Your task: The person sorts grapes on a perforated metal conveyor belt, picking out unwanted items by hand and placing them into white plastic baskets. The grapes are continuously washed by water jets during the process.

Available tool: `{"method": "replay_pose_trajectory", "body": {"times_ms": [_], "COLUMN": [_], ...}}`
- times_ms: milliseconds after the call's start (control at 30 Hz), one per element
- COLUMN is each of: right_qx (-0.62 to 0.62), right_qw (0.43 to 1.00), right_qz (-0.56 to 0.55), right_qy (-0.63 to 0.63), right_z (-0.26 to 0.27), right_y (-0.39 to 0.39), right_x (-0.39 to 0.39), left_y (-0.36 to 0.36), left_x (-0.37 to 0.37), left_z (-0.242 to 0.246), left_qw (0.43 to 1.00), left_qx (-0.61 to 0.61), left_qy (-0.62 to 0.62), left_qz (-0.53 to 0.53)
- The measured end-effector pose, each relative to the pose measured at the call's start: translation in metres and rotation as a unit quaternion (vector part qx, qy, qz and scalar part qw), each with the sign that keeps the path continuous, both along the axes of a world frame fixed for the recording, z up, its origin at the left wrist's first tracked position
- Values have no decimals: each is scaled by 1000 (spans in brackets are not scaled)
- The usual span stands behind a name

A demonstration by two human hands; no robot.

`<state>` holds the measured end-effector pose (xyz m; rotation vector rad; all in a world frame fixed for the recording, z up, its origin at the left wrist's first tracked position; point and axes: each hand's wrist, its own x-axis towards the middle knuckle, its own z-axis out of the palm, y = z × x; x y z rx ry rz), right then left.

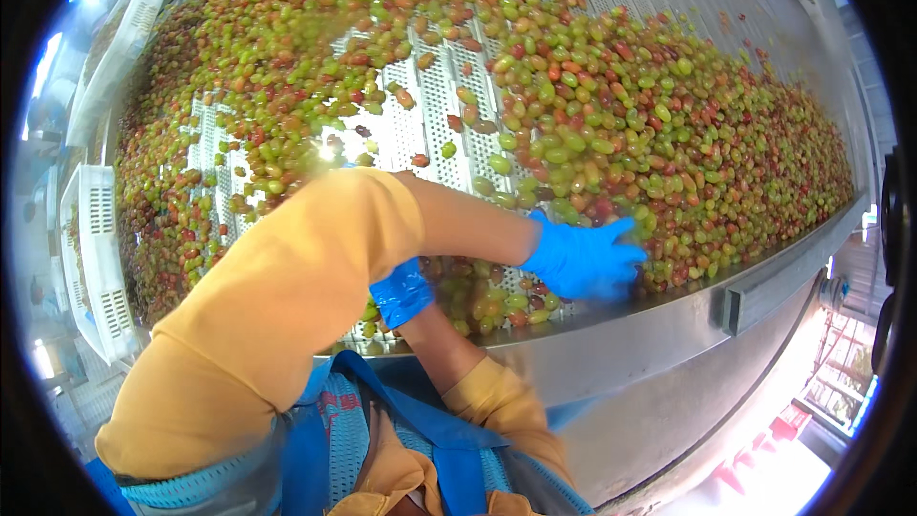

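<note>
Small oval green and red fruits, which look like grapes, lie in a thick layer on a perforated slatted surface. My left hand, in a blue glove, reaches across to the right. Its fingers are spread at the near edge of the fruit pile, somewhat blurred, with nothing seen held. My right hand, also blue-gloved, is further left, beside the fruits near the metal rim. The orange sleeve of my left arm crosses above it and hides its fingers. The slats show through between the fruits around both arms.
A stainless steel rim runs along the near side, with a short square metal tube fixed to it at right. White slotted plastic crates stand along the left side. Red objects are at lower right, below the rim.
</note>
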<state>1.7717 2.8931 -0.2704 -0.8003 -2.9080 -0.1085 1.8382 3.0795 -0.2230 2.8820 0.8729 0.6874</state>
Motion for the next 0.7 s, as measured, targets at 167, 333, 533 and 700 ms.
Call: {"method": "replay_pose_trajectory", "body": {"times_ms": [167, 333, 533, 700], "right_qx": [786, 881, 894, 887], "right_qw": [485, 211, 173, 112], "right_qz": [-61, 135, 117, 224], "right_qy": [-378, -401, -395, -389], "right_z": [-12, 41, 51, 68], "right_y": [8, 39, 46, 55], "right_x": [-4, -6, 3, 16], "left_y": [75, 143, 122, 111], "left_x": [-45, -239, -260, -37], "left_z": [5, 18, 29, 53], "left_qw": [991, 871, 853, 984], "left_qx": [41, -72, 21, -109], "left_qy": [104, 160, 260, 95], "left_qz": [72, 459, 452, 107]}}
